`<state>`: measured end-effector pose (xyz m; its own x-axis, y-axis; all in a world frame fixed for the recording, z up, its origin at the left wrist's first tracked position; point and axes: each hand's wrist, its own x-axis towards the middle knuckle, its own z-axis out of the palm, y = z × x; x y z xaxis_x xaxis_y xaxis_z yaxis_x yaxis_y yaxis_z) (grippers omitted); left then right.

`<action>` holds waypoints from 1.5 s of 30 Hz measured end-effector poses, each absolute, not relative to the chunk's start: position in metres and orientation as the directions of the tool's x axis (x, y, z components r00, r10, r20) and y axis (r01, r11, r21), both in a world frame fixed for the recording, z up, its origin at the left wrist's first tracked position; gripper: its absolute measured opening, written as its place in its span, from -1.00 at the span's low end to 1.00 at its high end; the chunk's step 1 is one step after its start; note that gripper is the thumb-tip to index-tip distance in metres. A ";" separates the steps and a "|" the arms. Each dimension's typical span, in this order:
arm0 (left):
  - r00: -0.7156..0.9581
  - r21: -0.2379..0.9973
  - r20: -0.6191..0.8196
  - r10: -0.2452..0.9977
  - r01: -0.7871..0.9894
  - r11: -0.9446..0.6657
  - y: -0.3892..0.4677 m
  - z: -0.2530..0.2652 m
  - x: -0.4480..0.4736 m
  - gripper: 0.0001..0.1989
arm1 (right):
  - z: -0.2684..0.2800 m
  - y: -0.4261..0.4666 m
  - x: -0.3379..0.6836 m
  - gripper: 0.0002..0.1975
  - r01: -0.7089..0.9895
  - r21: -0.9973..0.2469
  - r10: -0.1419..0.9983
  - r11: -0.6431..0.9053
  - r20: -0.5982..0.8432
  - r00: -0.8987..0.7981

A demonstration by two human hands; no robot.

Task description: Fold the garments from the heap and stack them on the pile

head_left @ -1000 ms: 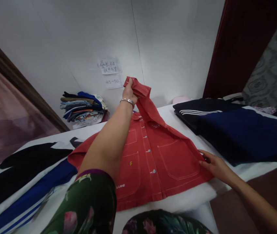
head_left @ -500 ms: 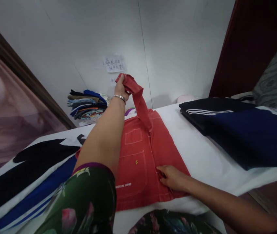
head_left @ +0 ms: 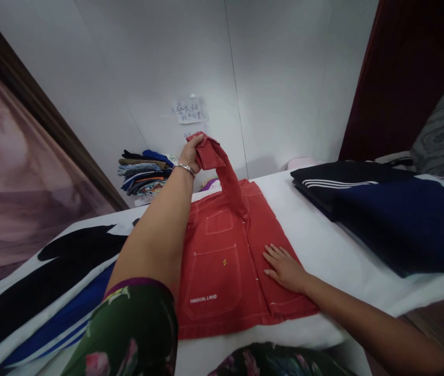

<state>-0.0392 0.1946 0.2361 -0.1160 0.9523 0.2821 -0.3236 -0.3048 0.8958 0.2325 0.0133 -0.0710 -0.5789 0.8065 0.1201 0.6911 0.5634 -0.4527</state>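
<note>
A red jacket (head_left: 216,277) with white stitching and the words "MAGICAL LAND" on a pocket lies spread before me. At its far end, my left hand (head_left: 191,152) grips the red collar and holds it up off the table, stretched toward the wall. My right hand (head_left: 286,269) rests flat on the jacket's right front panel, fingers spread, to the right of the buttoned front edge. The jacket's left side is partly hidden behind my left forearm.
Folded black and navy clothes (head_left: 378,214) lie on the right of the white table (head_left: 284,209). Black and blue garments (head_left: 76,271) are on the left. Behind stands a stack of folded clothes (head_left: 145,172). Handwritten paper (head_left: 191,110) hangs on the wall.
My right hand has let go of the jacket's front edge and now lies flat on the right panel. My left hand still holds the raised collar, slightly lower in view.
</note>
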 end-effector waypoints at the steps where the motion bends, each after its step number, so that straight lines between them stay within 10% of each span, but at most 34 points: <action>1: -0.083 0.912 0.274 0.958 -0.295 -0.286 0.190 0.238 -0.037 -0.83 | -0.074 0.014 0.232 -0.42 0.677 -0.480 0.806 0.558 0.117 -0.581; 5: 0.095 0.952 0.305 0.948 -0.058 -0.300 0.161 0.247 -0.017 -0.87 | -0.067 0.028 0.234 -0.45 0.493 -0.764 0.862 0.415 0.157 -0.482; 9: 0.434 0.846 0.258 0.863 0.330 -0.419 0.108 0.223 0.029 -0.83 | -0.042 0.051 0.235 -0.49 -0.043 -0.999 0.973 -0.008 0.002 -0.232; 15: 0.725 0.349 0.139 0.675 0.602 -0.718 0.009 0.070 0.102 -0.85 | -0.030 0.060 0.237 -0.42 -0.421 -0.817 0.896 -0.393 -0.238 -0.375; 22: 0.663 0.206 0.045 0.748 0.726 -0.656 -0.030 0.002 0.109 -0.75 | -0.032 0.063 0.239 -0.64 -0.388 -0.672 0.759 -0.631 -0.432 -0.486; 30: 0.596 0.539 0.112 0.795 0.636 -0.553 -0.026 -0.011 0.105 -0.74 | -0.032 0.081 0.246 -0.78 -0.342 -0.698 0.760 -0.629 -0.459 -0.460; 35: 0.178 0.841 0.169 0.969 0.487 -0.236 0.035 -0.016 0.059 -0.70 | -0.033 0.089 0.249 -0.88 -0.338 -0.746 0.806 -0.574 -0.441 -0.395; 39: -0.265 0.892 -0.009 0.964 0.434 0.128 0.099 -0.017 0.021 -0.68 | -0.033 0.106 0.251 -0.80 -0.362 -0.767 0.840 -0.530 -0.416 -0.349; 45: -0.369 0.881 -0.147 0.918 0.373 0.291 0.166 -0.029 0.014 -0.51 | -0.030 0.144 0.247 -0.78 -0.339 -0.799 0.862 -0.497 -0.411 -0.296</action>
